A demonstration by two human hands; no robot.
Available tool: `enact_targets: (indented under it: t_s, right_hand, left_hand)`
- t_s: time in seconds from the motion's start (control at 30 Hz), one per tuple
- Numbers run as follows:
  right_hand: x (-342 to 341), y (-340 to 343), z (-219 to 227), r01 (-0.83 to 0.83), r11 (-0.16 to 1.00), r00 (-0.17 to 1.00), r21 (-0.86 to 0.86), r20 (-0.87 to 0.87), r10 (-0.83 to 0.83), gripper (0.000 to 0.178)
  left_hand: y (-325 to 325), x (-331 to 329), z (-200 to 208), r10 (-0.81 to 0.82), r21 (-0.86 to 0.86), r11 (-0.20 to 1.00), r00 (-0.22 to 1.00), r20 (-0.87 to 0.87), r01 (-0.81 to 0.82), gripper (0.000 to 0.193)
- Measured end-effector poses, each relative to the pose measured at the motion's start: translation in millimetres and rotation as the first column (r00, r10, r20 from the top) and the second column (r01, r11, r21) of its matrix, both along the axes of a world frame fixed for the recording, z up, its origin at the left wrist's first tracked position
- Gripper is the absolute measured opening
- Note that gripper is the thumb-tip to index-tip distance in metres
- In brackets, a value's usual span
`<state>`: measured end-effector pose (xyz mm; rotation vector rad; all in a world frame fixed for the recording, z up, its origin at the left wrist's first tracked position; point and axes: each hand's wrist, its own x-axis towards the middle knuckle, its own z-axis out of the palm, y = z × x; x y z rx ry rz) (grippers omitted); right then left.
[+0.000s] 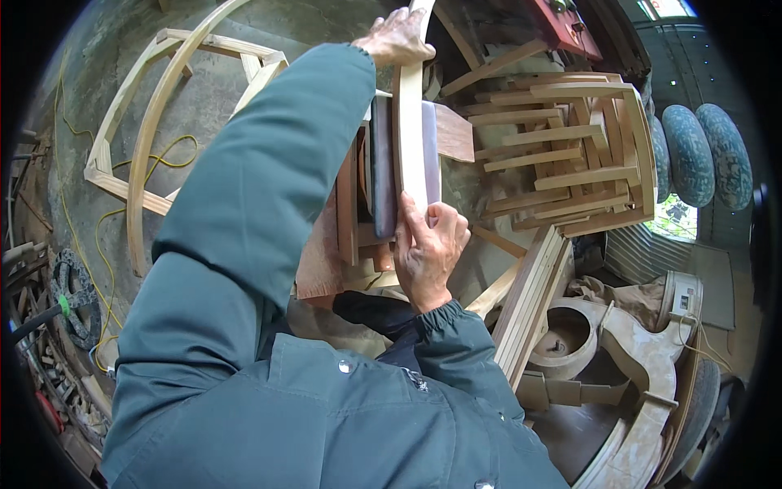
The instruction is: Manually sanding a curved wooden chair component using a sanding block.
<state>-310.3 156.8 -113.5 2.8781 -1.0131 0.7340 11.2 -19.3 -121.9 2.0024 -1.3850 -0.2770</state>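
A pale curved wooden strip (410, 122) runs lengthwise in front of me, leaving the view at the top edge. My left hand (395, 39) is stretched far out and grips its far part, the fingers over the wood. At its near end, my right hand (428, 253) is closed, the index finger laid along the wood and the other fingers curled. Below the strip, a grey, band-like surface with a rounded edge (383, 171) shows on the left, and a flat grey piece (432, 155) shows on the right. Whether the strip touches them, I cannot tell.
Stacked wooden frames (603, 175) stand at the right, beside long wooden boards (525, 314). A dusty machine housing (652, 350) is at lower right. Left, a polygonal wooden frame (102, 155) and a large curved piece (145, 163) stand near a yellow cord (102, 244) on the floor.
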Motion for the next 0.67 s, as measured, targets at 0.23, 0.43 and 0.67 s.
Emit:
enact_targets:
  t_s: [0.23,0.43,0.67]
  right_hand:
    - [48,-39,-2,-0.055,0.997,0.998,-0.062,0.002,0.055,0.044]
    - [68,-65,-2,-0.066,0.993,0.998,-0.094,0.009,0.067,0.042]
    - [50,-51,-10,-0.161,0.986,0.982,-0.052,0.094,0.166,0.052]
  left_hand:
    - [-37,68,-17,-0.090,-0.160,0.984,0.993,-0.076,0.077,0.068]
    - [-49,75,-6,-0.147,-0.203,0.978,0.831,-0.536,0.042,0.058]
    - [-72,111,-44,0.008,-0.137,0.990,0.979,0.204,0.020,0.089]
